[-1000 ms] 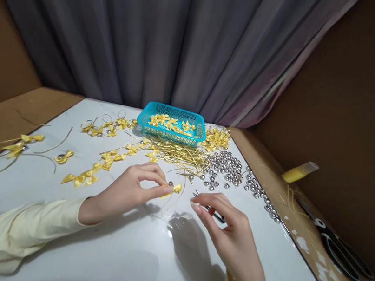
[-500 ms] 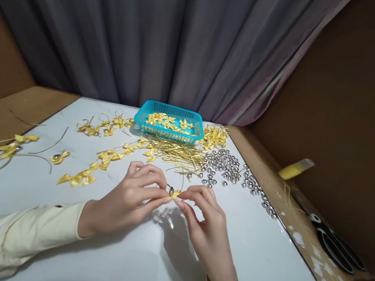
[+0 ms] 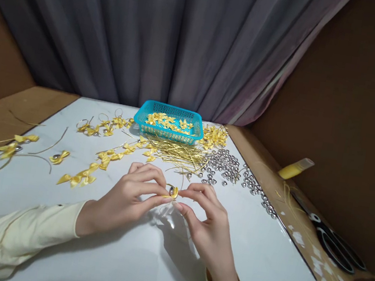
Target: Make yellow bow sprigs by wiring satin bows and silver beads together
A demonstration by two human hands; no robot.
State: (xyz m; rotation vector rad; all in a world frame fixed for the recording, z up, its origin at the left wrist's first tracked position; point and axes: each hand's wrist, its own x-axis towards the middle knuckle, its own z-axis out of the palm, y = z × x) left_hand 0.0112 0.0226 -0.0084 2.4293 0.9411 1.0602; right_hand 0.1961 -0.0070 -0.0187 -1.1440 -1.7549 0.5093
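Note:
Between my hands, over the white board, is a small yellow ribbon bow (image 3: 174, 193) with a silver bead (image 3: 171, 189) at it and a thin gold cord rising behind. My left hand (image 3: 137, 194) pinches the bow's left side between thumb and fingers. From the right, the thumb and forefinger of my right hand (image 3: 206, 218) close on the bow's other edge. The fingertips partly hide how bow, bead and cord join. A crumpled clear piece (image 3: 165, 217) shows just below the fingers.
A blue basket (image 3: 167, 135) of yellow bows stands at the back. Gold cords (image 3: 180, 153) and silver beads (image 3: 223, 161) lie before it. More bows (image 3: 105, 161) line the left. Scissors (image 3: 330, 244) and a yellow tube (image 3: 296, 169) rest on the right edge.
The bow has turned between my fingertips, so its right loop stands more upright. My right thumb and forefinger have shifted slightly apart; my left hand stays nearly in place.

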